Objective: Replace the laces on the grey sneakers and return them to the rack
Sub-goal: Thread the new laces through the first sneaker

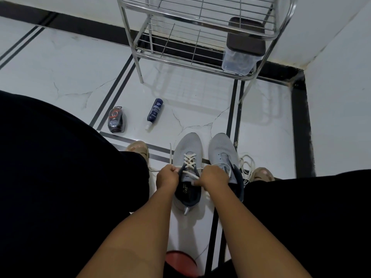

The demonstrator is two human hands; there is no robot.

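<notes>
One head-worn wide-angle view, steeply downward and forward, close above both hands [167, 176], floor [70, 63] and rack [200, 27] beyond.

White tiled floor [66, 63] with dark stripes. Two grey sneakers [187, 157] stand side by side near its middle, loose laces [248, 167] just right of them. A shoe-polish sponge [116, 121] and a blue bottle [154, 113] lie to the left. A wire rack [200, 33] stands in the far corner.
</notes>
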